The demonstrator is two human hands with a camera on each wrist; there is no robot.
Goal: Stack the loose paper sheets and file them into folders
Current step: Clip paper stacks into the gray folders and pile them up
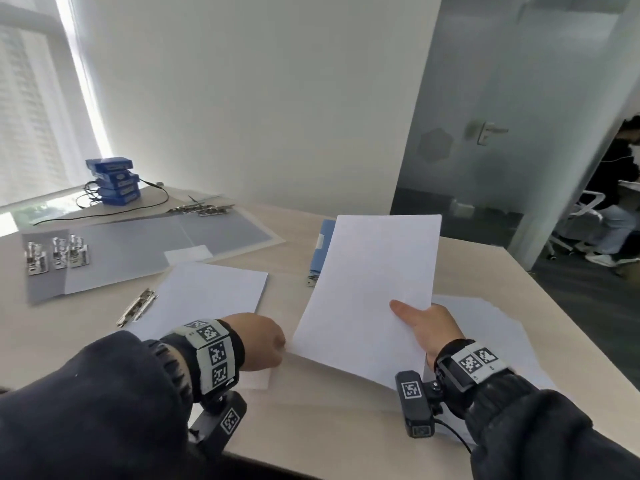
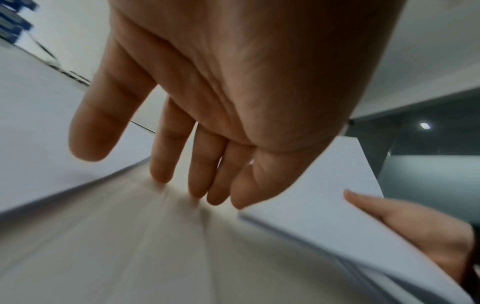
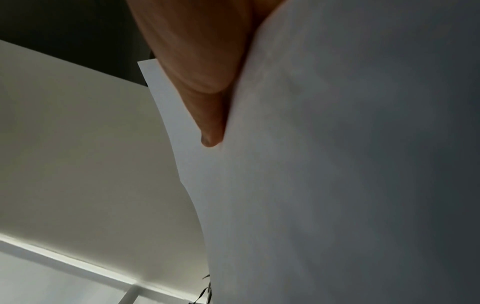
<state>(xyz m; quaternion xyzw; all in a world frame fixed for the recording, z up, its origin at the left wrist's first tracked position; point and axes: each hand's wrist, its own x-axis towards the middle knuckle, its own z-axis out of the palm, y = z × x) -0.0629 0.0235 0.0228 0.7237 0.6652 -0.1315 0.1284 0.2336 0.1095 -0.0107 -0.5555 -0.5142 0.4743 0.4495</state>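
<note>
My right hand (image 1: 427, 327) grips a thin stack of white sheets (image 1: 374, 285) at its near right corner, thumb on top, and holds it tilted up off the table. In the right wrist view the thumb (image 3: 205, 98) presses on the sheets (image 3: 337, 174). My left hand (image 1: 268, 342) is open with straight fingers (image 2: 197, 181) that point down at the table, right beside the stack's near left corner (image 2: 319, 195). More loose sheets (image 1: 491, 327) lie under my right wrist. Another white pile (image 1: 211, 296) lies at left beside a metal clip (image 1: 136, 306).
A blue folder (image 1: 322, 251) lies behind the held sheets. Grey open folders (image 1: 166, 244) with metal clips (image 1: 57, 254) cover the far left. Blue boxes (image 1: 114, 180) and a black cable stand at the back. A person (image 1: 616, 188) sits beyond the glass door.
</note>
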